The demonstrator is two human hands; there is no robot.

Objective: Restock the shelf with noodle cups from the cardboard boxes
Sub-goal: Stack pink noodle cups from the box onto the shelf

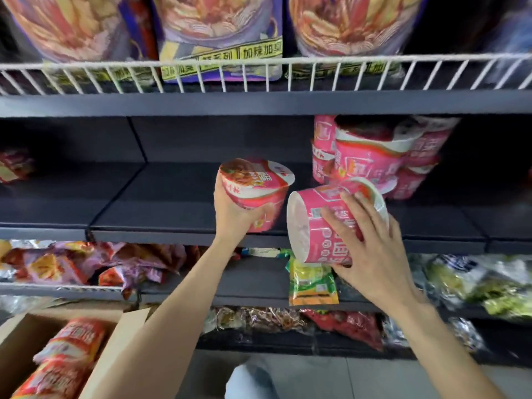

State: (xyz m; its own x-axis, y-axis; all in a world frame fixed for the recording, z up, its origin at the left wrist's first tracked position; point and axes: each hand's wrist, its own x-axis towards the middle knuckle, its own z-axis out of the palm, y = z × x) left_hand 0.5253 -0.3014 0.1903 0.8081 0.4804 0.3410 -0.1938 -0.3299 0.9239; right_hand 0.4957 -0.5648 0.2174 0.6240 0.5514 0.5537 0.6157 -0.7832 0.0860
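Observation:
My left hand (233,216) grips a pink noodle cup (256,182) from below, upright with its lid up, over the front of the dark middle shelf (161,217). My right hand (371,240) holds a second pink noodle cup (319,223) tipped on its side, its white bottom facing left, at the shelf's front edge. Behind it, several pink cups (377,156) stand stacked on the right of the same shelf. An open cardboard box (26,335) at the bottom left holds red-orange noodle packs (72,349).
A white wire rail (259,73) fronts the upper shelf with large purple noodle bags (218,33). Below the middle shelf lie snack bags (72,263) and a green-yellow packet (312,280). The shelf's left part shows bare dark boards. Grey floor is below.

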